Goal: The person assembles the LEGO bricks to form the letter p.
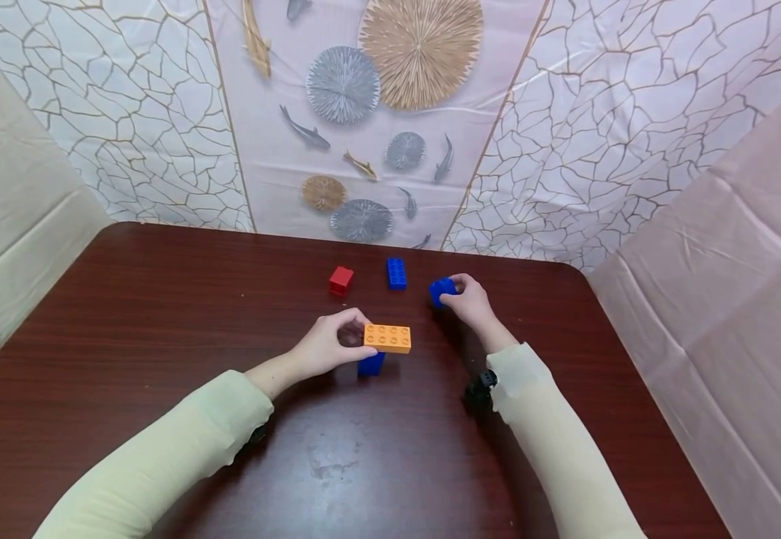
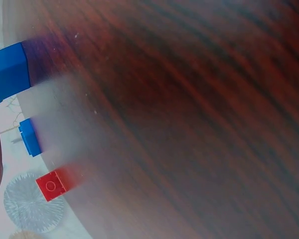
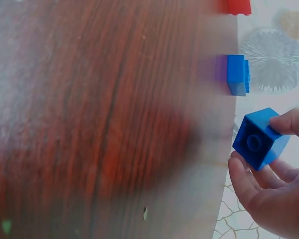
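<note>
Left hand point(image 1: 323, 346): we are seeing its thumb and fingers pinching the left end of the orange brick point(image 1: 393, 340), which is showing 8 studs.
Lower blue block point(image 1: 371, 367): it is sitting beneath the orange brick's left part; we are not managing to tell whether the 2 are joined.
Right hand point(image 1: 472, 303): its thumb and fingers are gripping the held blue block point(image 1: 440, 289), whose hollow underside we are seeing in the right wrist view.
Long blue brick point(image 1: 396, 274): it is resting on the table point(image 1: 127, 337), between the red block point(image 1: 341, 281) and the held blue block.
Red block: it is lying beyond the left hand.
Sleeves point(image 1: 174, 434): 2 pale ones are covering the forearms.
</note>
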The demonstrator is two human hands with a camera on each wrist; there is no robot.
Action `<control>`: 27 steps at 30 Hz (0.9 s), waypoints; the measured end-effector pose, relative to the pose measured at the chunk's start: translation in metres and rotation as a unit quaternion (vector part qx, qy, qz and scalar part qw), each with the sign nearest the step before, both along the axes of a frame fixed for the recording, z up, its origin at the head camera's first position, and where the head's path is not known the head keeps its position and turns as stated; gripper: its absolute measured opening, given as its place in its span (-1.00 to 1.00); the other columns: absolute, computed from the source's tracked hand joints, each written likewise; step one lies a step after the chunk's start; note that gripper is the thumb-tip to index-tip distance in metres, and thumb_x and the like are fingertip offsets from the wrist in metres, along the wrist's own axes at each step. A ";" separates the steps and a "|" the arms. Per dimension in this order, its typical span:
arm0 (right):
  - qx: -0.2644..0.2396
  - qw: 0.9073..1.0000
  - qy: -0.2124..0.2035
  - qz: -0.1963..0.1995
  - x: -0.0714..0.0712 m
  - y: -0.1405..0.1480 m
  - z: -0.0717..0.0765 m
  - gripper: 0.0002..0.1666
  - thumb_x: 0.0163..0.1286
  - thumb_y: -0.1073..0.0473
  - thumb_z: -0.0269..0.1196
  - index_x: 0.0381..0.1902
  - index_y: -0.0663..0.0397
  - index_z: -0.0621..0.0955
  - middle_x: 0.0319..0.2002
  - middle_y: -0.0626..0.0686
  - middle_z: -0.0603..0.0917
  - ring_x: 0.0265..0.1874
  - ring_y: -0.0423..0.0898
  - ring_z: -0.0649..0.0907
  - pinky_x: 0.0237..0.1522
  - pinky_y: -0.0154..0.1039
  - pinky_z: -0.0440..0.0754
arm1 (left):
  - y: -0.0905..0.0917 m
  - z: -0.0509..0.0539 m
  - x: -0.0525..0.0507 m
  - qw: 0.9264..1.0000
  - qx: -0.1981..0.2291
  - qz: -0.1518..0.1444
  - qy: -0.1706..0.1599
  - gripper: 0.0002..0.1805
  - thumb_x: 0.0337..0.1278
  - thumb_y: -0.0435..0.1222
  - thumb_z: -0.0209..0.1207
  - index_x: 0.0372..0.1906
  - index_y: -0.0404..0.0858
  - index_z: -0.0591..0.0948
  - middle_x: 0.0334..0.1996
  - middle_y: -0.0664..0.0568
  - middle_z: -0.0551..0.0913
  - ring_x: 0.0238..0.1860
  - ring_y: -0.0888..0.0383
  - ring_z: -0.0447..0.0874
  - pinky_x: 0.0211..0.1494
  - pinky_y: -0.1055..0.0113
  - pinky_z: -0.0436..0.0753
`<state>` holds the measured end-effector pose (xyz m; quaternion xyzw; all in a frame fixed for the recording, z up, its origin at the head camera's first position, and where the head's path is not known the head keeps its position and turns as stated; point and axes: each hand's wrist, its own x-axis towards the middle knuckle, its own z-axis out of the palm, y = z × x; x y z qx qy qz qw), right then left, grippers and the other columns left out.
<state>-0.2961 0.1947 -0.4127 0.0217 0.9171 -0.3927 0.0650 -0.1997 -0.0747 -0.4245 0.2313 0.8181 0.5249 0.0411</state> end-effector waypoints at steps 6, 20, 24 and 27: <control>-0.064 0.998 0.004 -0.009 0.005 0.007 0.004 -0.50 0.30 0.21 0.14 0.19 0.21 0.37 0.09 0.27 0.44 0.05 0.13 0.44 0.15 -0.01 0.49 | 0.000 0.000 0.000 1.000 -0.007 0.006 -0.001 -0.66 -0.07 -0.25 0.37 -0.17 -0.19 0.53 -0.18 -0.04 0.67 -0.22 0.15 0.62 -0.11 0.32 0.66; -0.182 0.983 -0.008 0.030 0.027 -0.002 0.028 -0.45 0.29 0.29 0.12 0.24 0.24 0.34 0.16 0.35 0.46 0.05 0.12 0.48 0.23 0.03 0.42 | -0.001 -0.001 0.000 1.000 -0.001 0.005 0.005 -0.67 -0.07 -0.25 0.37 -0.18 -0.21 0.53 -0.19 -0.07 0.67 -0.23 0.14 0.63 -0.12 0.29 0.66; -0.187 0.981 -0.003 0.041 0.035 -0.010 0.037 -0.46 0.26 0.28 0.16 0.22 0.24 0.39 0.11 0.31 0.49 0.00 0.04 0.49 0.16 -0.08 0.49 | 0.000 -0.002 -0.001 1.000 -0.001 0.004 0.003 -0.66 -0.07 -0.25 0.38 -0.17 -0.21 0.53 -0.18 -0.07 0.66 -0.23 0.13 0.63 -0.11 0.28 0.67; -0.195 0.979 0.004 0.051 0.041 -0.016 0.043 -0.47 0.24 0.30 0.20 0.18 0.25 0.42 -0.01 0.21 0.56 -0.08 -0.06 0.51 0.01 -0.26 0.52 | 0.000 -0.001 0.000 1.000 0.001 0.005 0.004 -0.66 -0.09 -0.27 0.38 -0.18 -0.21 0.53 -0.20 -0.06 0.67 -0.25 0.15 0.62 -0.14 0.30 0.67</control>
